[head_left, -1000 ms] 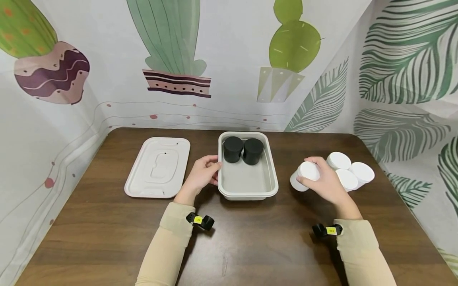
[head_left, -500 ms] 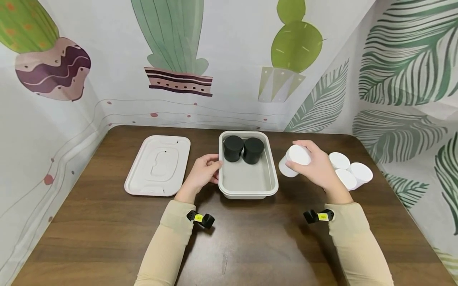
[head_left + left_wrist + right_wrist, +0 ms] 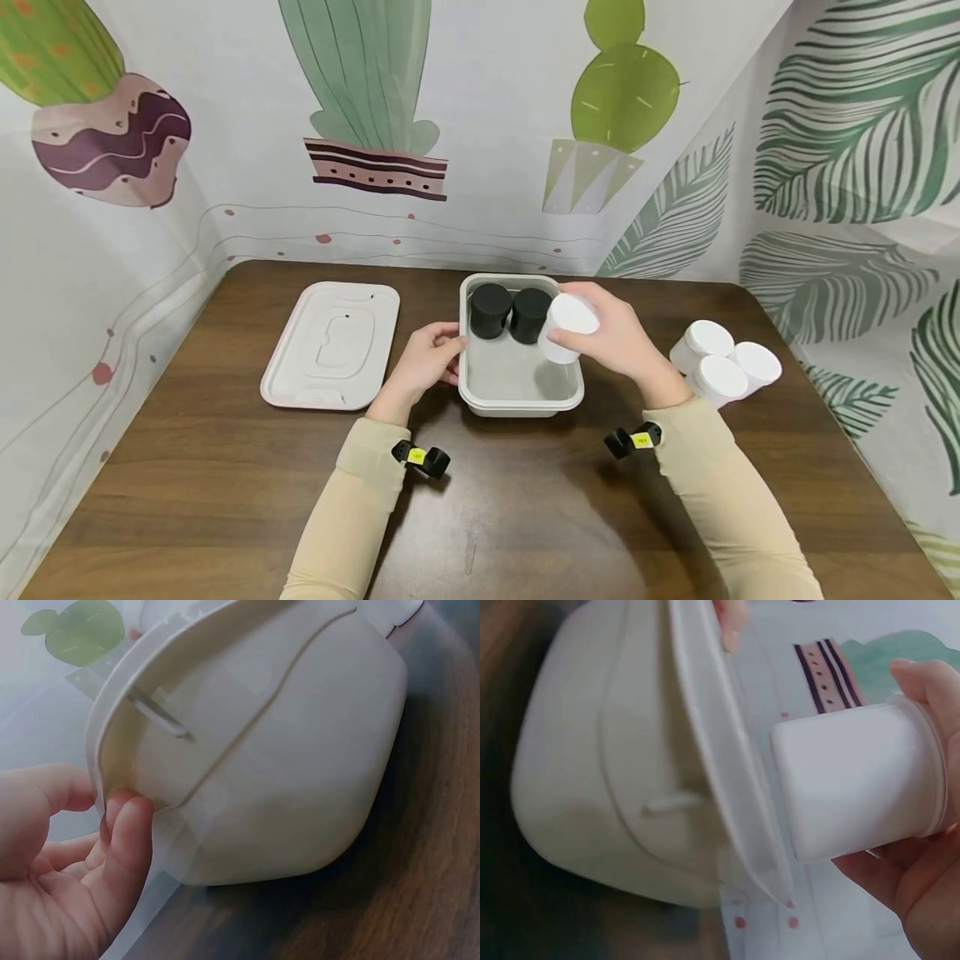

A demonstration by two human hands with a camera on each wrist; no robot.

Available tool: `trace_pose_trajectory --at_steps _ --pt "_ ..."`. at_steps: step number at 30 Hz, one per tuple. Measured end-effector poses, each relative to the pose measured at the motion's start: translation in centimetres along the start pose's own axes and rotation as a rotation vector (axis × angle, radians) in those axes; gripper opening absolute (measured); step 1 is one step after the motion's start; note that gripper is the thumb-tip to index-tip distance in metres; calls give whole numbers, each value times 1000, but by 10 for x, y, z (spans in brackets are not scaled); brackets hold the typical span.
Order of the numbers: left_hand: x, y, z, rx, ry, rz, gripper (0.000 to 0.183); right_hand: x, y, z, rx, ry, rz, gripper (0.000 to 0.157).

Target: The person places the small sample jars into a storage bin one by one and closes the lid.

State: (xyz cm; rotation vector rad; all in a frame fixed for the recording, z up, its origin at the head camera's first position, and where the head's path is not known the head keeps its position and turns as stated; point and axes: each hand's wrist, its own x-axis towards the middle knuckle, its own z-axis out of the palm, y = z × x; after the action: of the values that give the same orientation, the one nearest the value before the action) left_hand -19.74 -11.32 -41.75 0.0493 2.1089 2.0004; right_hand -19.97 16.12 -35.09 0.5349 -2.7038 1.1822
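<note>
A light grey plastic container stands in the middle of the table. My left hand pinches its left rim between thumb and fingers, as the left wrist view also shows. Inside, at the back, two black cylindrical jars stand side by side. With my right hand I grip a white lidded jar round its top, above the right side of the container. In the right wrist view the white jar is held above the container's rim, its base just over rim level.
On the right stand three more white jars grouped close together. A pale rectangular lid lies flat on the wooden table to the left. Behind the table hangs a wall cloth printed with cacti and leaves.
From the right, my right hand has carried the white jar leftward, away from the other jars, to above the container. My left hand stays on the rim.
</note>
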Motion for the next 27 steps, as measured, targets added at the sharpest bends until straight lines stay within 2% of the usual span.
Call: trace_pose_trajectory --at_steps 5,12,20,27 --pt "0 0 0 -4 -9 -7 40 8 -6 18 -20 -80 -23 64" --pt "0 1 0 -19 -14 -12 41 15 -13 41 -10 -132 -30 67" --pt "-2 2 0 -12 -4 -12 39 21 -23 66 17 -147 15 76" --pt "-2 3 0 -14 -10 -4 40 20 -21 85 -13 -133 40 73"
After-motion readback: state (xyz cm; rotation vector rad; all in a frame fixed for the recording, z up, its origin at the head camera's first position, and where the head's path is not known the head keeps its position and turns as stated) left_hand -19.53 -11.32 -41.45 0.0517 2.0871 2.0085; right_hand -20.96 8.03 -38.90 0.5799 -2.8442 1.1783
